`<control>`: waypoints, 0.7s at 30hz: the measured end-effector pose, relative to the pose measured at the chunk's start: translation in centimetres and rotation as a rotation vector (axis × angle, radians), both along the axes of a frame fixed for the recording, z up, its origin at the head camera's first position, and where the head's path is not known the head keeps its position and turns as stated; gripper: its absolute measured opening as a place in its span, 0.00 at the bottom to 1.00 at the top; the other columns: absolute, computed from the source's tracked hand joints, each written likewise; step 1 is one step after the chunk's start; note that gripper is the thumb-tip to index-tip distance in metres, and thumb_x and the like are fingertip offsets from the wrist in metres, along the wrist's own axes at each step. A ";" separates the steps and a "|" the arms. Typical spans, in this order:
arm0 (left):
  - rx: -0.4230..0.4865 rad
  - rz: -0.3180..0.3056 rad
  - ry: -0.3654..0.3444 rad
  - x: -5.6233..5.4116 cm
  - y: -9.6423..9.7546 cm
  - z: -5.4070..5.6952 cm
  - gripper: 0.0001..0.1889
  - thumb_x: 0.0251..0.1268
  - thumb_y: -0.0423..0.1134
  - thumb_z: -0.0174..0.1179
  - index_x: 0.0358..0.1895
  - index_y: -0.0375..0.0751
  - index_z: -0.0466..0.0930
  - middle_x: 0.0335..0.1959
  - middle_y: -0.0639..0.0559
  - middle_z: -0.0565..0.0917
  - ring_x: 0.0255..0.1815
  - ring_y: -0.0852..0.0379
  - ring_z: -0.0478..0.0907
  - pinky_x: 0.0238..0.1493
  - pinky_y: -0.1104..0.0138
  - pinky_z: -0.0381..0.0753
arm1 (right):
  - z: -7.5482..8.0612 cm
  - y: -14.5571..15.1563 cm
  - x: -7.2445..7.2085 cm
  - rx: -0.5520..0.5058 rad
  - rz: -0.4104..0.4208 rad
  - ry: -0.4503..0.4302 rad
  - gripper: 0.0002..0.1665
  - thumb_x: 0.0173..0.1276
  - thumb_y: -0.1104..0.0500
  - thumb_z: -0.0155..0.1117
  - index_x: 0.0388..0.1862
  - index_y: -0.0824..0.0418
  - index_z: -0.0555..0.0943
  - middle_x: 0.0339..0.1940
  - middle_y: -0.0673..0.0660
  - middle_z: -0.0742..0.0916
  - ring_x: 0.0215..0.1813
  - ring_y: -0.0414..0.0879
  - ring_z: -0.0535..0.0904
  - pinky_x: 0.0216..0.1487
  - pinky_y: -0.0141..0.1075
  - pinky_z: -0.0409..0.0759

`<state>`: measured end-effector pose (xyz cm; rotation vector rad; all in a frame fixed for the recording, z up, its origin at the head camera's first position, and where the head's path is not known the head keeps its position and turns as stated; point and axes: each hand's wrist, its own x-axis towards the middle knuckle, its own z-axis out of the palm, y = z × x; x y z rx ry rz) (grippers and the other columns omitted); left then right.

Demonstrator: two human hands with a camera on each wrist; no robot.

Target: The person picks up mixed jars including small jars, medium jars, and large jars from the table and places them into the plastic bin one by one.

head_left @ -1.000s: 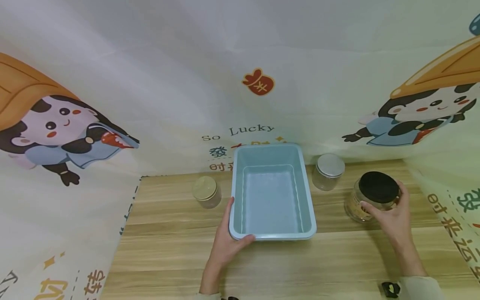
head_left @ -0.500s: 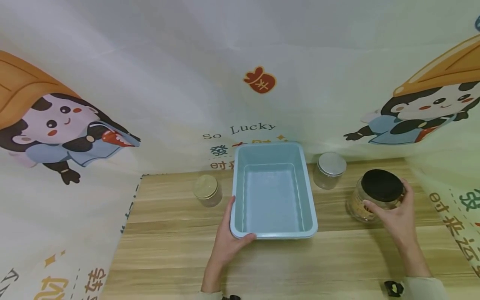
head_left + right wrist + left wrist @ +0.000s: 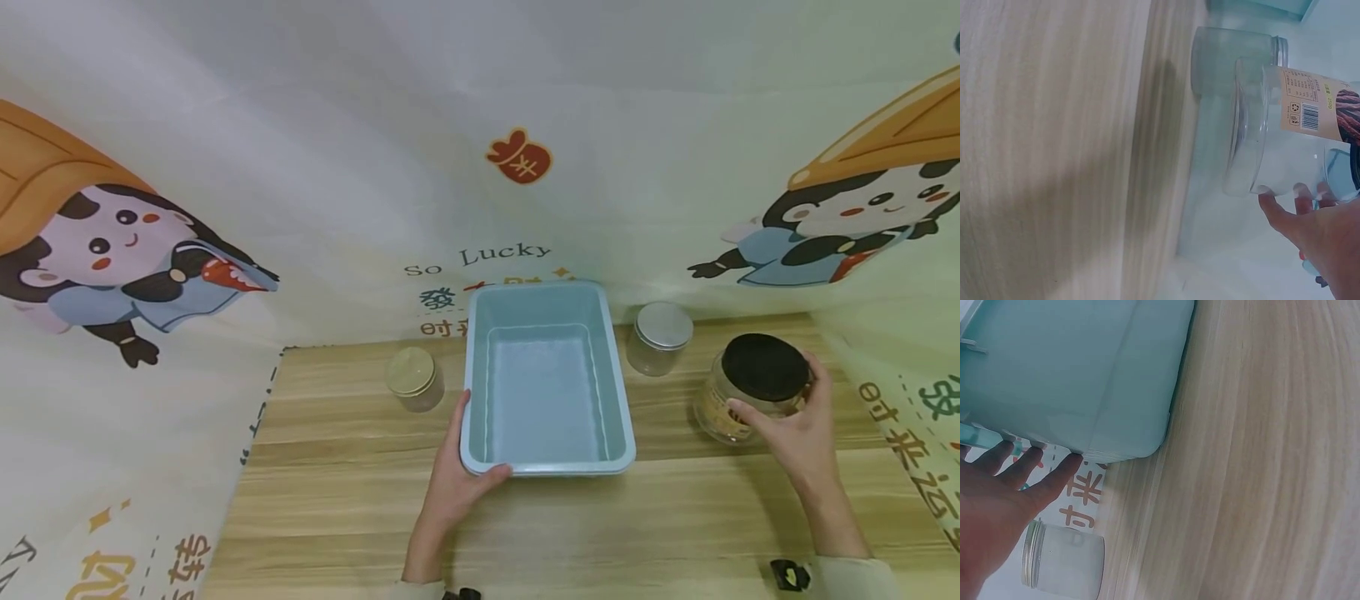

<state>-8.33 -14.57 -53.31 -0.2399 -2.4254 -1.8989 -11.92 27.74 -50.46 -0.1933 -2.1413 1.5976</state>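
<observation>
A light-blue plastic bin [image 3: 546,472] stands on the wooden table, nothing visible inside it. My left hand [image 3: 454,485] grips its near left corner, thumb over the front rim and fingers along the left side. In the left wrist view the fingertips touch the bin's outer wall [image 3: 1085,375]. My right hand [image 3: 797,433] holds a large clear jar [image 3: 722,408] with a black lid [image 3: 765,367], its thumb on the near side and fingers around the right. In the right wrist view the jar's base [image 3: 1241,131] appears raised off the table, and a printed label [image 3: 1310,103] shows.
A small clear jar with a gold lid [image 3: 411,372] stands left of the bin. Another with a silver lid [image 3: 664,325] stands between the bin and the large jar. A printed cloth [image 3: 360,183] hangs behind and along the sides of the wooden table [image 3: 322,492].
The right hand and the large jar have shifted slightly to the right. The left hand keeps its hold on the bin, and the view has tilted slightly.
</observation>
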 end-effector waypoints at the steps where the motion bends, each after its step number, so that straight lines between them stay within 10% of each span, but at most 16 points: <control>1: 0.000 0.000 0.001 0.0 0.0 0.0 0.60 0.45 0.38 0.79 0.80 0.60 0.47 0.77 0.50 0.60 0.72 0.45 0.63 0.68 0.46 0.59 | 0.1 0.0 0.0 -0.008 0.007 0.003 0.62 0.40 0.84 0.73 0.74 0.57 0.60 0.59 0.45 0.72 0.55 0.38 0.70 0.44 0.20 0.72; 21: 0.024 0.022 -0.016 0.3 -0.1 -0.1 0.60 0.43 0.39 0.80 0.79 0.63 0.50 0.77 0.51 0.60 0.72 0.47 0.62 0.68 0.49 0.60 | 2.1 -0.3 0.9 -0.045 0.111 0.090 0.63 0.37 0.89 0.68 0.74 0.60 0.62 0.60 0.50 0.76 0.58 0.42 0.71 0.48 0.25 0.71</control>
